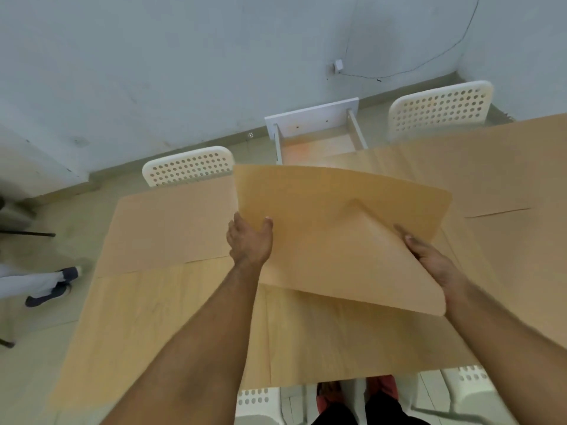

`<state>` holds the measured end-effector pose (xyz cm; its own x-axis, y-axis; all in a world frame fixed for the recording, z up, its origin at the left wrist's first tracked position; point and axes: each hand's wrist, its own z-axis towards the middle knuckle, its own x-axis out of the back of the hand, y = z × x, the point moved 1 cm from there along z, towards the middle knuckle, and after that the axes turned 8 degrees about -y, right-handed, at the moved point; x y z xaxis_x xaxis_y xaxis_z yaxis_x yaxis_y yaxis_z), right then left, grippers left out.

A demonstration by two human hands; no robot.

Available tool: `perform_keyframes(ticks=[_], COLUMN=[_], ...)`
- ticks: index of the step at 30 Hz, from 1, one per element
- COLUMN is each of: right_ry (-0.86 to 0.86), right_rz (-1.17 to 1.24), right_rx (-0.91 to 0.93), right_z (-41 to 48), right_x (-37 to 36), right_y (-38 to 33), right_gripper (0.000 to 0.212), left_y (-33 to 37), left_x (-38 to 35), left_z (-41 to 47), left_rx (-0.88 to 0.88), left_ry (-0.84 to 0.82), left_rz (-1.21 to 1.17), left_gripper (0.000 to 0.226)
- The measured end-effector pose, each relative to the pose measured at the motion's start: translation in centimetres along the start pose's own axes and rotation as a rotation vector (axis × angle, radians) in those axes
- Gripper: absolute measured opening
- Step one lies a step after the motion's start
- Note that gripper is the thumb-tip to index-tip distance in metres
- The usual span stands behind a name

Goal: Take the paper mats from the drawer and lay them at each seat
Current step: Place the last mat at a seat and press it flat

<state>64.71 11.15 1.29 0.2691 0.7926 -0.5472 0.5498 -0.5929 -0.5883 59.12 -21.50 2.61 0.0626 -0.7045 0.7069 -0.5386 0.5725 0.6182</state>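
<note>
Both hands are up over the middle of the frame with a tan paper mat (337, 228) held between them, clear of the table and bowed, no print or label readable on it. The left hand (250, 240) pinches the mat's left edge, thumb on top and fingers tucked beneath; the right hand (429, 259) cradles the lower right corner, fingers curled under the sheet so that corner folds upward. Above the mat, at upper centre, a white drawer (316, 133) stands pulled open from the table's far side, its pale floor blurred so its contents cannot be told. The light wood table (184, 326) fills the lower frame; one paper mat (171, 225) lies flat at centre left before a white perforated chair (188, 165), another mat (497, 167) lies at the right before a second perforated chair (441, 107). Pale floor and a grey-blue wall sit behind, with a thin cable (429, 61) running along the wall at upper right. At the left edge, someone's dark shoe (49, 294).
</note>
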Motion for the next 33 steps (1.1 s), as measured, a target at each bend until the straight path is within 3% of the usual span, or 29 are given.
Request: perform_keyframes(ticks=[1, 4, 5, 8, 9, 15, 25, 33], right_ry=[-0.048, -0.154, -0.164, -0.116, -0.105, -0.05, 0.045, -0.022], right_rz=[-0.016, 0.011, 0.012, -0.124, -0.182, -0.477, -0.629, -0.839], right_rx=[-0.002, -0.026, -0.039, -0.049, -0.053, -0.019, 0.175, 0.22], right_z=[-0.3, -0.3, -0.4, -0.5, -0.6, -0.7, -2.3, -4.5], right_x=[-0.4, -0.9, -1.1, -2.1, -2.2, -3.3, -6.0, -7.2], right_y=[-0.3, -0.6, -0.6, -0.6, -0.5, 0.9, 4.2, 9.8], right_gripper=[0.033, 0.08, 0.084, 0.03, 0.023, 0.023, 0.008, 0.022], left_y=[-0.4, -1.8, -2.3, -3.8, -4.3, -6.2, -10.4, -18.3], left_x=[0.6, 2.1, 2.6, 4.1, 4.6, 8.4, 12.3, 15.0], left_z=[0.3, 0.5, 0.5, 0.4, 0.5, 0.0, -5.5, -13.3], left_rx=[0.037, 0.135, 0.152, 0.141, 0.136, 0.156, 0.161, 0.242], left_ry=[0.003, -0.015, -0.009, 0.107, 0.153, 0.276, 0.425, 0.523], left_rz=[-0.04, -0.225, -0.301, -0.329, -0.312, -0.23, -0.254, -0.27], left_gripper=[0.088, 0.088, 0.082, 0.043, 0.033, 0.017, 0.017, 0.024])
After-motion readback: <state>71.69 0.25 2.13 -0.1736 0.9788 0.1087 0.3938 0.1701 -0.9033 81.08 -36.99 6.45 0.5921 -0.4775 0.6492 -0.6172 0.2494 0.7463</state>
